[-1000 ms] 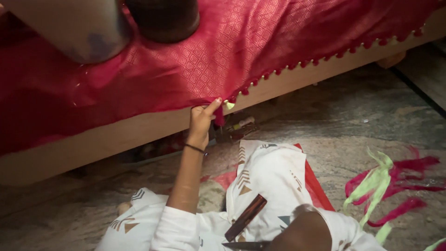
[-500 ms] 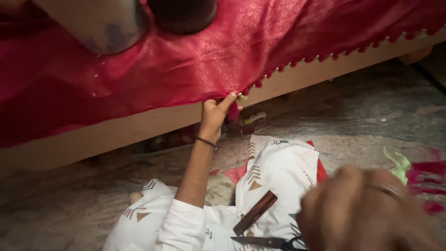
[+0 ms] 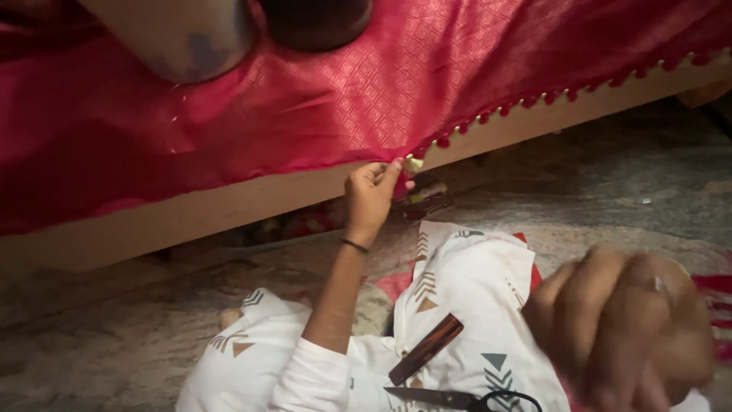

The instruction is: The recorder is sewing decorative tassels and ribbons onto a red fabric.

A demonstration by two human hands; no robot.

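Observation:
My left hand (image 3: 371,194) is raised to the hem of a red patterned cloth (image 3: 320,107) that hangs over a low wooden platform (image 3: 191,221). Its fingertips pinch the cloth's edge beside a small red and yellow tassel (image 3: 410,169), where a row of tassels begins. My right hand (image 3: 625,328) is close to the camera at the lower right, blurred, fingers curled, a ring on one finger; whether it holds anything is unclear. On my white printed lap (image 3: 473,305) lie a brown flat stick (image 3: 425,349) and black-handled scissors (image 3: 457,398).
Two round vessels, one grey (image 3: 175,34) and one dark (image 3: 316,19), stand on the cloth at the top. Small items (image 3: 427,200) lie under the platform. Red threads (image 3: 713,294) lie on the grey mottled floor (image 3: 595,191) at the right.
My right hand has risen from the lap into the lower right, close to the camera. The view shifted slightly; the green and red threads at the right are mostly covered or out of frame.

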